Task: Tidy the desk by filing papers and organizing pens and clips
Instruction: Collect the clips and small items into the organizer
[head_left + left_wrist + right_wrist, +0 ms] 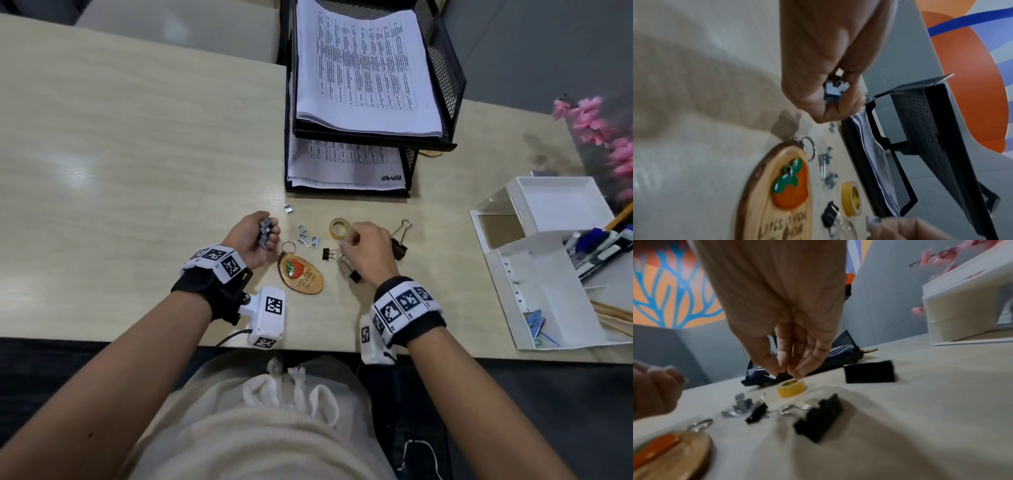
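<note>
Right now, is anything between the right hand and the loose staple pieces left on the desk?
Nothing visible: the right hand hovers just right of the staple pieces, bare desk between. The tape roll sits behind that path.

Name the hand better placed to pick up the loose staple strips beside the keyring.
Right. The left hand already grips a bunch of staple strips; the right hand hovers with fingertips pinched together near the loose staple strips, though whether it holds anything is unclear.

Left hand (255, 240) hovering palm-up over desk, fingers curling round bundle of small grey metal staple strips (264, 233); right hand (364, 250) hanging palm-down, fingertips (797, 372) pinching together, pointing down; both forearms reaching forward, marker-patterned bands wrapping wrists
</note>
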